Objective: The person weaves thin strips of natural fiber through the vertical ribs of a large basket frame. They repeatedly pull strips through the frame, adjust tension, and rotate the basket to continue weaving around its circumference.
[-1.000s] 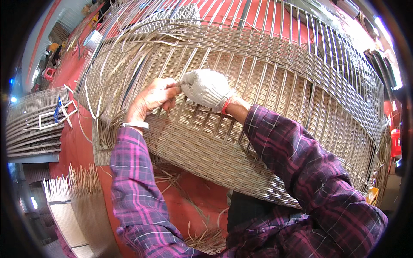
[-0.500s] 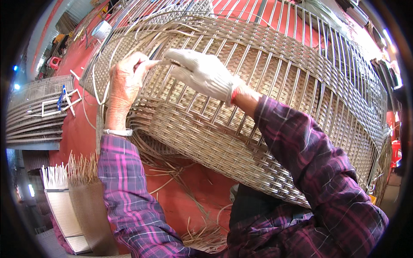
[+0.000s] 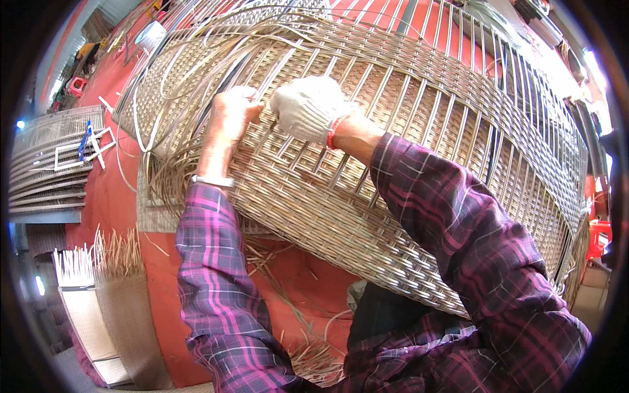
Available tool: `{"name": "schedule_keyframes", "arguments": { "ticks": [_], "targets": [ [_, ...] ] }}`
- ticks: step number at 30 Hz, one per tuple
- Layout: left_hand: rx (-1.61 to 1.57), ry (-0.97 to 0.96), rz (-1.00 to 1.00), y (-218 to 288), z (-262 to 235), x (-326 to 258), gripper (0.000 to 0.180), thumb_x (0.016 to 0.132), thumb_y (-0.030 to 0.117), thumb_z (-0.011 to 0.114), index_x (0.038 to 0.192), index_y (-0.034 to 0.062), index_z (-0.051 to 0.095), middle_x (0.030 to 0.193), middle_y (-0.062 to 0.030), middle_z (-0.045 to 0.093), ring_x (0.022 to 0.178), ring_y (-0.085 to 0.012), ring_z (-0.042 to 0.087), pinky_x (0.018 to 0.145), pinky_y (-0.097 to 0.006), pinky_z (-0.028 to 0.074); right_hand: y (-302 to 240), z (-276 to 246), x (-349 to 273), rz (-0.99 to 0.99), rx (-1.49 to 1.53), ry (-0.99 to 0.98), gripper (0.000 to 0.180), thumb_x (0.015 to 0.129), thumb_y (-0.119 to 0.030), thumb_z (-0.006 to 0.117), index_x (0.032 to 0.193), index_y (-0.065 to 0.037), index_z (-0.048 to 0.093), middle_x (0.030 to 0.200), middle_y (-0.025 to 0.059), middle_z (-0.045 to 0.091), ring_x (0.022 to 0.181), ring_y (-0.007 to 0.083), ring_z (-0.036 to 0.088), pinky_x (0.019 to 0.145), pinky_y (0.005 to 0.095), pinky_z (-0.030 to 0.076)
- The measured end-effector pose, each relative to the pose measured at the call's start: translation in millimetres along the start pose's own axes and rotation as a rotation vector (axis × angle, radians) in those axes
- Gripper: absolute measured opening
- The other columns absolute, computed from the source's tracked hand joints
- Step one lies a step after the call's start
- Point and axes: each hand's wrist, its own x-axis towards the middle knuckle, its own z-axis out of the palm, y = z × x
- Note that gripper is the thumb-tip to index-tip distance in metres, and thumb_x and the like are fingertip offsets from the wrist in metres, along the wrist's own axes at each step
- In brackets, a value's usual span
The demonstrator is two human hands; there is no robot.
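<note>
Far left of the big woven panel (image 3: pixel 314 203) is a stack of curved frames (image 3: pixel 49 187). A white fringed sheet (image 3: pixel 92 321) and a brown fringed sheet (image 3: pixel 131 321) are also left of the panel, closer to me. Long loose strips (image 3: pixel 173 141) hang in a messy bunch at the panel's left end. My left hand (image 3: pixel 229 114) is over the left part of the panel, with its fingers curled in tight. My right hand (image 3: pixel 308 108), in a white glove, is just beside it over the panel, curled up too. I can't tell if either grip has a strip in it. The panel lies in front of me. Past its right end is a red plastic thing (image 3: pixel 597 239).
</note>
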Motion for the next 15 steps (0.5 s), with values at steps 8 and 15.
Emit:
{"name": "schedule_keyframes", "arguments": {
  "ticks": [8,15],
  "targets": [
    [0.049,-0.601,-0.298,30,-15,9,0.024,0.092,0.029,0.06,0.101,0.0088,0.067,0.064,0.0014,0.055,0.05,-0.0022,0.04,0.046,-0.02,0.028,10,11,2,0.134,0.447,0.053,0.023,0.087,-0.028,0.055,0.092,-0.013,0.071,0.079,0.016,0.068,0.078,0.0348,0.067,0.071,0.0425,0.053],
    [0.332,-0.441,-0.167,57,-61,22,0.028,0.086,0.028,0.071,0.073,0.0044,0.065,0.054,0.0001,0.053,0.041,-0.0062,0.048,0.04,-0.023,0.038,14,-25,-54,-0.015,0.608,0.051,0.054,0.086,-0.029,0.059,0.128,0.003,0.047,0.128,0.0228,0.052,0.117,0.0346,0.054,0.099,0.0403,0.045]
  ]
}}
